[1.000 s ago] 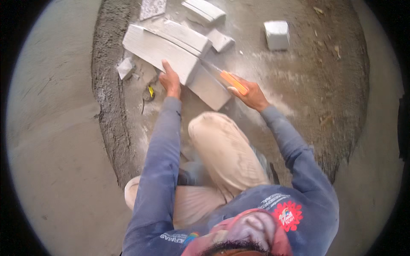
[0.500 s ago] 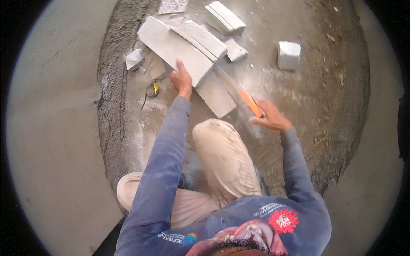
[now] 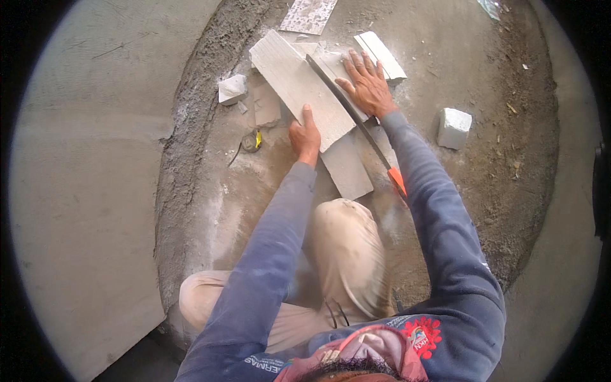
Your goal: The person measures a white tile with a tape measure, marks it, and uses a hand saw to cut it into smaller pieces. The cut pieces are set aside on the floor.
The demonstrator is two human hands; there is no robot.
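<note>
My left hand [image 3: 305, 139] grips the near left edge of a pale lightweight concrete block [image 3: 305, 89], thumb on top and fingers hidden below. Flat on a narrower strip of block [image 3: 331, 65] to its right rests my right hand [image 3: 368, 86], fingers stretched out. Between the two pieces lies a hand saw [image 3: 356, 118], its dark blade along the gap. The saw's orange handle [image 3: 396, 181] points toward me, by my right forearm, with no hand on it. Another flat block piece [image 3: 347, 170] sits partly under the near end of the big one.
A grooved white block piece [image 3: 382, 56] lies beyond my right hand. Block chunks rest at right [image 3: 454, 128] and left [image 3: 233, 90]. A yellow-and-black tape measure [image 3: 252, 141] is left of my left hand. At the far side lies a speckled tile [image 3: 309, 15].
My right hand has let go of the saw handle and moved up onto the narrow strip. The saw stays in the gap. My left hand still holds the block; the view has shifted.
</note>
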